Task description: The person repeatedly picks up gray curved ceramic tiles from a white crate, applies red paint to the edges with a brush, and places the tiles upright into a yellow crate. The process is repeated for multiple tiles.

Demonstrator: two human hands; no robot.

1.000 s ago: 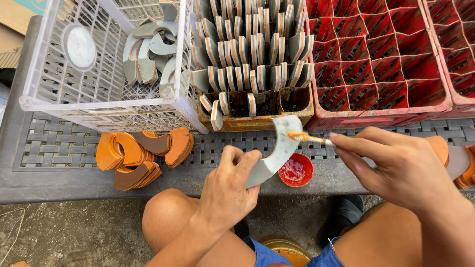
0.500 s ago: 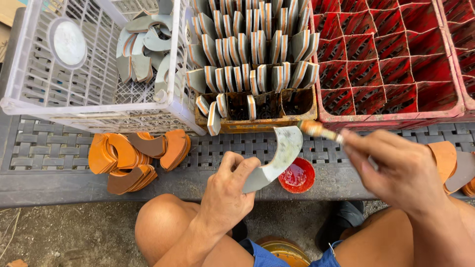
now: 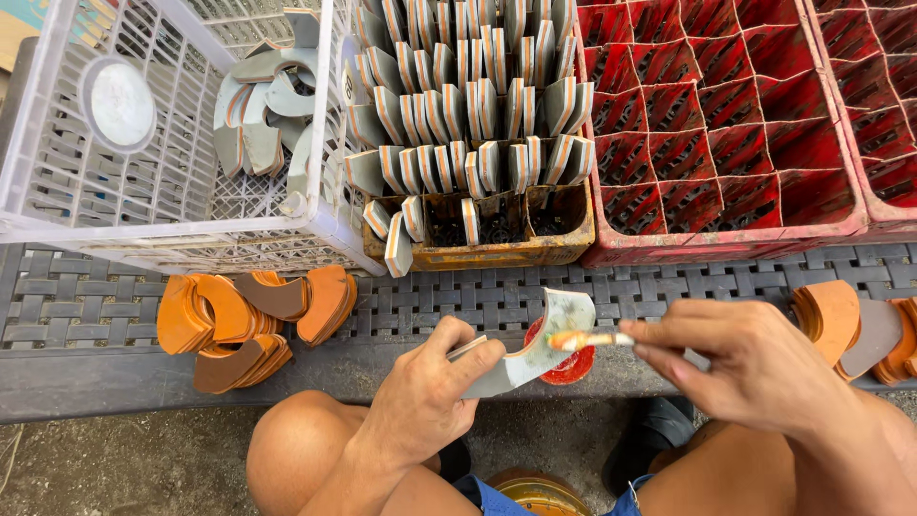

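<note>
My left hand (image 3: 425, 397) grips a curved grey sole-shaped piece (image 3: 543, 342) by its lower end, tilted up to the right. My right hand (image 3: 755, 368) holds a small brush (image 3: 587, 339) whose orange-tipped end lies against the upper part of that piece. Under the piece sits a small round red dish of glue (image 3: 573, 365) on the dark woven bench (image 3: 86, 306). Both hands hover over my bare knees.
A yellow crate (image 3: 497, 250) holds several upright grey-and-orange pieces. A white plastic basket (image 3: 57, 201) with grey curved pieces stands at left, a red divided crate (image 3: 726, 244) at right. Orange curved pieces lie stacked at left (image 3: 253, 315) and right (image 3: 850, 320).
The brush has moved down along the grey piece, from above its top end to across its upper face. My left hand keeps its grip; the view has shifted slightly.
</note>
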